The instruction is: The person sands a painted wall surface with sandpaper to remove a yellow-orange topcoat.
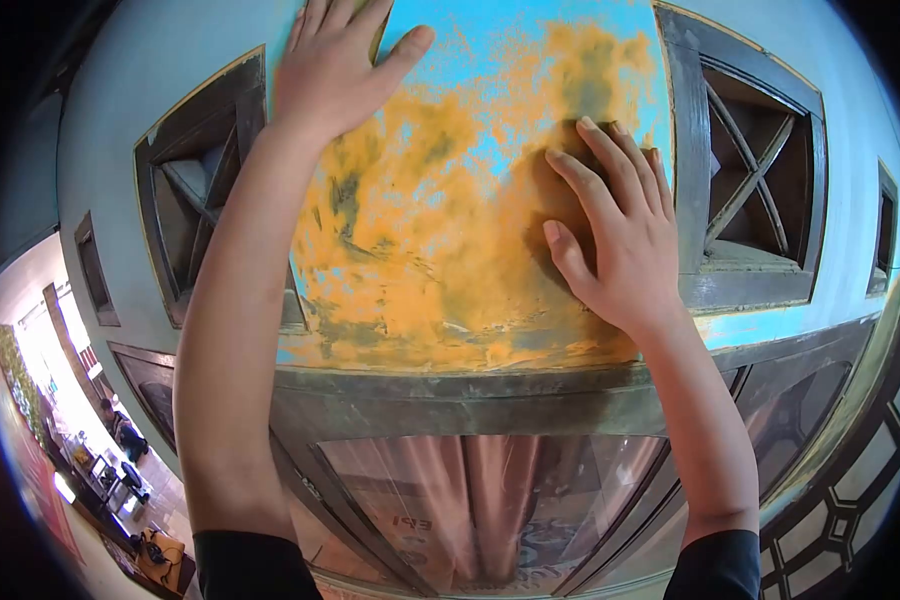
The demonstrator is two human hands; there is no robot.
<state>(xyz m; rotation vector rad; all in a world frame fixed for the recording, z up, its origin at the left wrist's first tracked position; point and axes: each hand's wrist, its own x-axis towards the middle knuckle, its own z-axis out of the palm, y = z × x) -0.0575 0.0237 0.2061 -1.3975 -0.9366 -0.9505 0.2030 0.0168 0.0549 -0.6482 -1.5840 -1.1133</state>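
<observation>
Both bare arms reach up against a blue wall panel (pixel 420 200) with blotchy orange and dark patches. My left hand (pixel 345 75) lies flat at the panel's upper left, fingers pointing up and thumb out to the side; its fingertips are cut off by the top edge of view. A dark brownish strip shows between the thumb and forefinger. Over the panel's right side is my right hand (pixel 620 220), its fingers apart and nothing in its grasp. It casts a shadow on the orange surface just beside it.
Dark wooden vent frames with crossed bars flank the panel, one left (pixel 185 190) and one right (pixel 760 165). Below runs a wooden beam (pixel 470 400) over glass panes with a pinkish curtain (pixel 470 500). A person (pixel 125 435) is far off at lower left.
</observation>
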